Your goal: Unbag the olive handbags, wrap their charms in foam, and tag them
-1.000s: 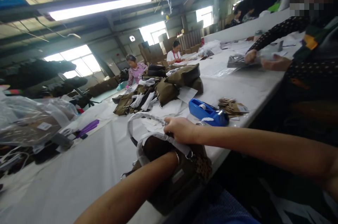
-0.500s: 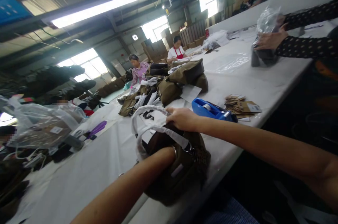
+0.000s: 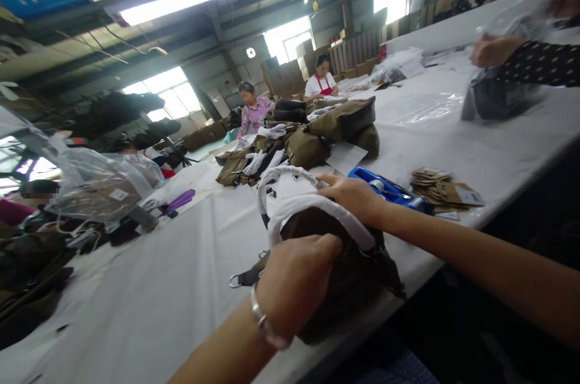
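Observation:
A dark olive bag [image 3: 344, 287] with white-wrapped handles stands at the front edge of the white table. My left hand [image 3: 301, 278], a bracelet at its wrist, is closed at the near side of the bag's opening, its fingers pinched on the rim. At the far side, beside the wrapped handle [image 3: 312, 206], my right hand [image 3: 353, 194] has its fingers bent over the bag's edge; part of them is hidden. Behind the right hand lies a blue tape dispenser [image 3: 389, 191].
Brown tags [image 3: 446, 189] lie right of the dispenser. Olive bags [image 3: 335, 127] are piled farther back. A co-worker's hands [image 3: 498, 49] hold a plastic-wrapped item at the right. Plastic-wrapped goods [image 3: 97, 188] and purple scissors-like handles [image 3: 181, 200] are at the left.
My left hand has come up out of the bag to its rim, and its bracelet now shows. The view has shifted, so the scene sits farther right or lower. The co-worker's hands have moved apart.

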`<action>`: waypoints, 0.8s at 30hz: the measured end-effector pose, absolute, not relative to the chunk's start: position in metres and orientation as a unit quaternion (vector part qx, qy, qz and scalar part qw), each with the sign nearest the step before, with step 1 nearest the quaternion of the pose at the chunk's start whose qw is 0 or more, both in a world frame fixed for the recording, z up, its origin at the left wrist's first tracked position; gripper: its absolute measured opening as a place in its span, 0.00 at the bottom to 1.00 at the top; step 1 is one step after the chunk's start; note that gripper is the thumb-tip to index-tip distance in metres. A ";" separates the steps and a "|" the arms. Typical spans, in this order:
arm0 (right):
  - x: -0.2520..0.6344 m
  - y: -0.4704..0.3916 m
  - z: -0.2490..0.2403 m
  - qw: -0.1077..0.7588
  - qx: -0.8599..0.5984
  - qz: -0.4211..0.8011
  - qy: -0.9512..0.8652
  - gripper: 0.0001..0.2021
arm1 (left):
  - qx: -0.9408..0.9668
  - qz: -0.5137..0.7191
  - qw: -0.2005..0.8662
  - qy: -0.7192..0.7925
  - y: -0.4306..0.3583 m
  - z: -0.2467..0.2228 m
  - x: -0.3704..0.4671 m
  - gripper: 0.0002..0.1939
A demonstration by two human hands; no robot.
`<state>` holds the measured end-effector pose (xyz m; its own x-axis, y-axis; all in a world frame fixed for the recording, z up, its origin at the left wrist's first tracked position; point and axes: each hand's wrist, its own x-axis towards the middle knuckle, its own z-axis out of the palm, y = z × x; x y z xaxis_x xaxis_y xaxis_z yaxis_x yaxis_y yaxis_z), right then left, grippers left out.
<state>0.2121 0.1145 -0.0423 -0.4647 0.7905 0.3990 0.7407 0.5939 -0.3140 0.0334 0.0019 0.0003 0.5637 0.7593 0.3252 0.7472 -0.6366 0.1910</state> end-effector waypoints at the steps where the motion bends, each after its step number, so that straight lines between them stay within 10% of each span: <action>1: 0.215 0.113 -0.042 0.260 -0.442 0.055 -0.857 0.13 | 0.868 0.265 -0.021 0.420 -0.006 0.008 0.019 0.06; 5: 0.218 0.105 -0.043 0.276 -0.437 0.052 -0.855 0.12 | 0.710 0.495 -0.098 0.491 -0.014 0.017 -0.024 0.17; 11: 0.209 0.104 -0.045 0.246 -0.486 0.012 -0.838 0.15 | 0.726 0.324 0.449 0.408 -0.031 -0.012 -0.018 0.37; 16: 0.198 0.098 -0.038 0.199 -0.510 -0.027 -0.836 0.17 | 0.932 0.223 0.095 0.268 -0.065 -0.022 0.006 0.10; 21: 0.196 0.090 -0.040 0.189 -0.496 -0.097 -0.842 0.21 | 0.864 0.189 -0.079 0.460 -0.052 -0.040 0.013 0.50; 24: 0.201 0.092 -0.042 0.178 -0.486 -0.131 -0.845 0.19 | 0.882 0.079 -0.045 0.462 -0.056 -0.077 0.022 0.36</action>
<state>0.2006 0.0922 -0.0420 -0.4635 0.7757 0.4283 0.8688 0.4929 0.0475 0.0221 -0.0564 -0.0774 0.5613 0.8077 0.1807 0.8219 -0.5695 -0.0073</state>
